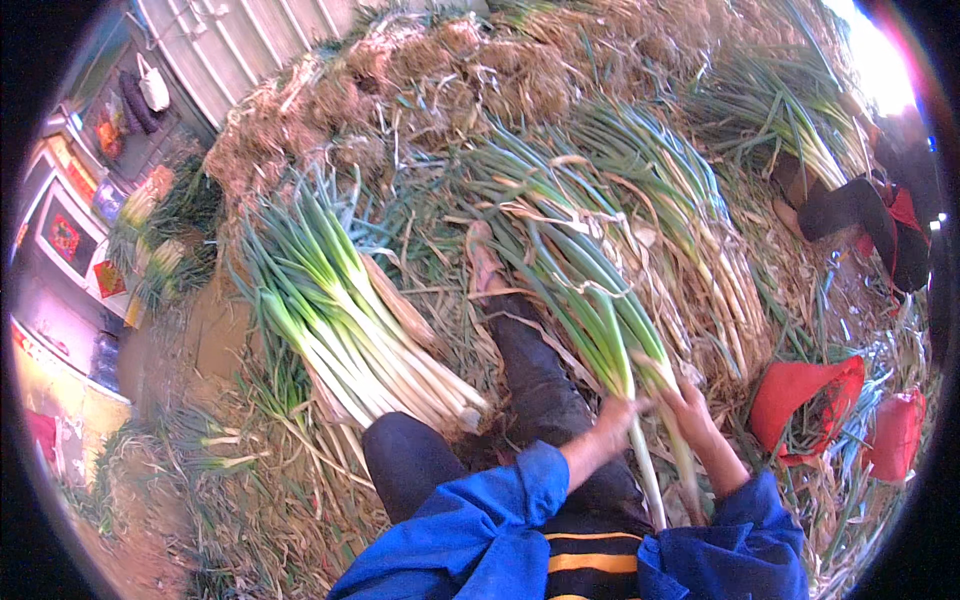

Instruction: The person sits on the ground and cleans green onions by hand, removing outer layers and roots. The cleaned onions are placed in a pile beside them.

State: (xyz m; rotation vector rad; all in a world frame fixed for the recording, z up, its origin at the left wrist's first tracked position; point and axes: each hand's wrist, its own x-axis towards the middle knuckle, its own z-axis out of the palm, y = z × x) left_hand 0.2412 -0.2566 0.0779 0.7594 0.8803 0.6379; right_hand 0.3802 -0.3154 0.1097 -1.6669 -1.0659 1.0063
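Note:
Over my right thigh, my left hand (616,424) grips the pale shaft of a long green onion (648,469), whose green leaves point away from me. Close beside it, my right hand (691,414) is closed around another onion stalk (683,466) with a browner, blurred outer layer. Both white ends reach down towards my lap. To the left lies a thick bunch of clean green onions (352,315), white ends by my left knee. Unpeeled onions (712,277) with dry leaves and brown roots lie beyond my right hand.
A tall heap of onions with soil-covered roots (480,82) lies ahead. Peeled leaves litter the ground. Red bags (784,394) lie at right. Another person's dark-clothed leg (840,214) shows at far right, near more onions (810,142). Onion bundles (154,232) lie at far left.

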